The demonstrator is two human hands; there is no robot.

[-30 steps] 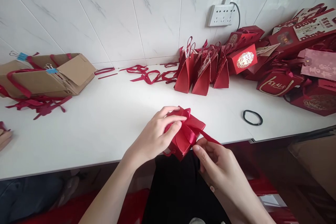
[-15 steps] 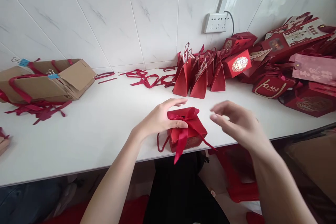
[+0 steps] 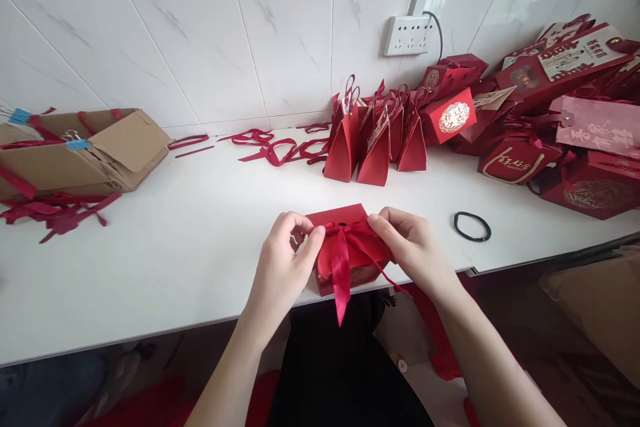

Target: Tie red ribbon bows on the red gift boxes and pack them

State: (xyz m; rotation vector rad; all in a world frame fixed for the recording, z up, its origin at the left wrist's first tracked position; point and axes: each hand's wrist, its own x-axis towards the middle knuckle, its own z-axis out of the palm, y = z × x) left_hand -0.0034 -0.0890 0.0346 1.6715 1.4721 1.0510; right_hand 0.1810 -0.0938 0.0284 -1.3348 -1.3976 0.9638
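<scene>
A small red gift box [image 3: 370, 273] sits near the front edge of the white table. Across its top lies a red ribbon [image 3: 341, 273] tied in a bow, one tail hanging over the front and another trailing right. My left hand [image 3: 287, 260] pinches the bow's left loop between thumb and forefinger. On the opposite side, my right hand [image 3: 413, 240] pinches the right loop. Fingers cover most of both loops.
Several red triangular gift boxes [image 3: 375, 153] stand near the wall, with more red boxes [image 3: 515, 163] heaped at right. Loose ribbons [image 3: 283, 152] lie behind. A cardboard box [image 3: 100, 160] wound with ribbon is at left. A black band [image 3: 473, 227] lies at right.
Both hands have closed on the bow's loops, the right one coming in from the right. The black band, earlier hidden behind the right hand, now shows.
</scene>
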